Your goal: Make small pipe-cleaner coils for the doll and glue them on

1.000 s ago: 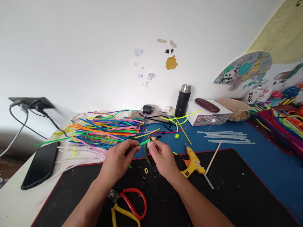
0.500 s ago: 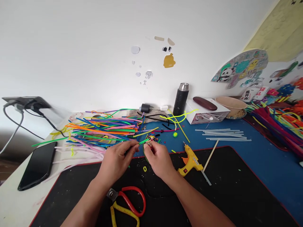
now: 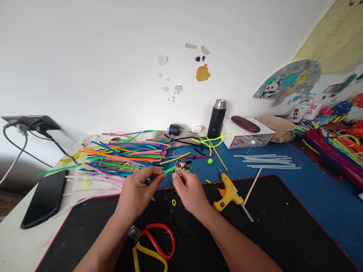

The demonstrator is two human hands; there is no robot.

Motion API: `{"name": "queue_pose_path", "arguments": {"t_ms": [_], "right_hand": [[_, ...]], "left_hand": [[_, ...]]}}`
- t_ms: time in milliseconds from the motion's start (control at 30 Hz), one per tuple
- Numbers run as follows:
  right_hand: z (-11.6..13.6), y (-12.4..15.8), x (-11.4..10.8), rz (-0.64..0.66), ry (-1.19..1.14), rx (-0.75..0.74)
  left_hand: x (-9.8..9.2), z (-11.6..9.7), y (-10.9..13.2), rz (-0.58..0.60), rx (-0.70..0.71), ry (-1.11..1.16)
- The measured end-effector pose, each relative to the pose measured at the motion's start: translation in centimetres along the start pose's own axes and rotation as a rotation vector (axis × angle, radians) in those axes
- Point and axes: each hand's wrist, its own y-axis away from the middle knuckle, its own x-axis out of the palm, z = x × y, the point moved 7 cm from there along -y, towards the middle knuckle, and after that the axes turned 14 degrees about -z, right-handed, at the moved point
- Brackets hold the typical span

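Observation:
My left hand (image 3: pixel 141 190) pinches a short green pipe cleaner (image 3: pixel 170 169) between thumb and fingers, its free end pointing right. Across from it, my right hand (image 3: pixel 191 189) is closed on a small colourful figurine (image 3: pixel 181 165) with a black, white and red face and blue on top. The green tip lies close beside the figurine's head; whether they touch I cannot tell. My right fingers hide the figurine's lower part. A small yellow ring (image 3: pixel 174 203) lies on the black mat (image 3: pixel 195 223) below the hands.
Scissors (image 3: pixel 159 241) with red and yellow handles lie nearest me. A yellow glue gun (image 3: pixel 229 192) rests to the right, with clear glue sticks (image 3: pixel 269 161) behind it. Bundled pipe cleaners (image 3: pixel 124 153) and a phone (image 3: pixel 44 199) are at left. A black thermos (image 3: pixel 217 120) stands by the wall.
My left hand has shifted slightly left and down with the green pipe cleaner, so more of the figurine's face shows. My right hand has stayed almost still.

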Motion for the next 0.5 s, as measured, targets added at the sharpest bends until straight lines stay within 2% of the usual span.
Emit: {"name": "queue_pose_path", "arguments": {"t_ms": [233, 500], "right_hand": [[0.0, 0.1, 0.0, -0.009, 0.008, 0.004], [-0.2, -0.1, -0.1, -0.021, -0.007, 0.019]], "left_hand": [[0.5, 0.5, 0.0, 0.02, -0.042, -0.01], [0.9, 1.1, 0.2, 0.107, -0.076, -0.066]]}}
